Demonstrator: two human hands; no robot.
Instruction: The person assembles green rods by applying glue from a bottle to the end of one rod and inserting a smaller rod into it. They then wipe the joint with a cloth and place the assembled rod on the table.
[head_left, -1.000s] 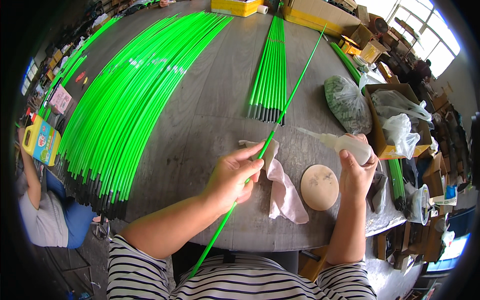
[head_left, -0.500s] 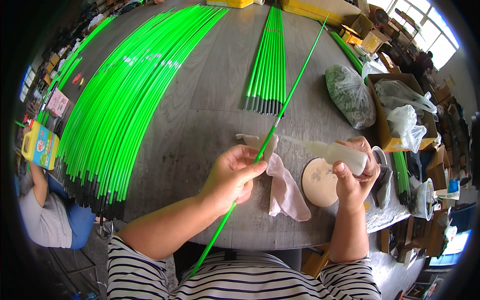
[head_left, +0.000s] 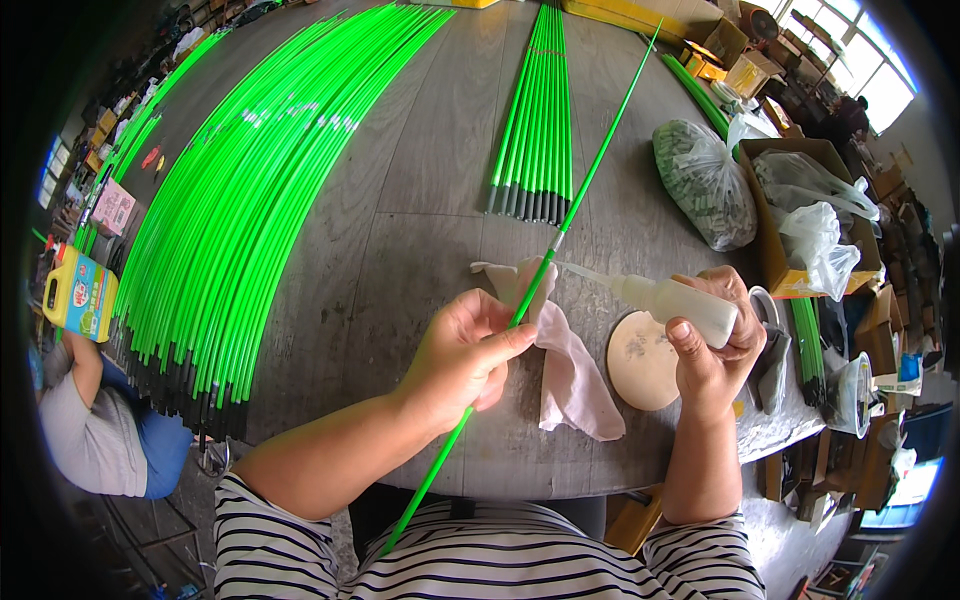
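Observation:
A long thin green rod (head_left: 600, 158) slants from near my waist up to the far right, with a silvery band partway along it. My left hand (head_left: 470, 350) is closed around the rod, thumb on top. In my right hand (head_left: 715, 345) is a translucent squeeze bottle (head_left: 690, 310) lying nearly sideways. Its narrow nozzle reaches left to the rod, close to the silvery band; whether the tip touches is too fine to tell. Below them a pale pink cloth (head_left: 580, 385) lies crumpled on the table, beside a round beige disc (head_left: 640, 362).
Many green rods with black ends (head_left: 250, 200) cover the table's left. A smaller rod bundle (head_left: 535, 130) lies ahead. To the right are a plastic bag of small pieces (head_left: 705, 185) and a carton with bags (head_left: 790, 260). A person (head_left: 95, 430) sits at left beside a yellow jug (head_left: 80, 293).
Both hands hold almost the same pose, the bottle still beside the rod. The view has shifted very slightly; little else differs.

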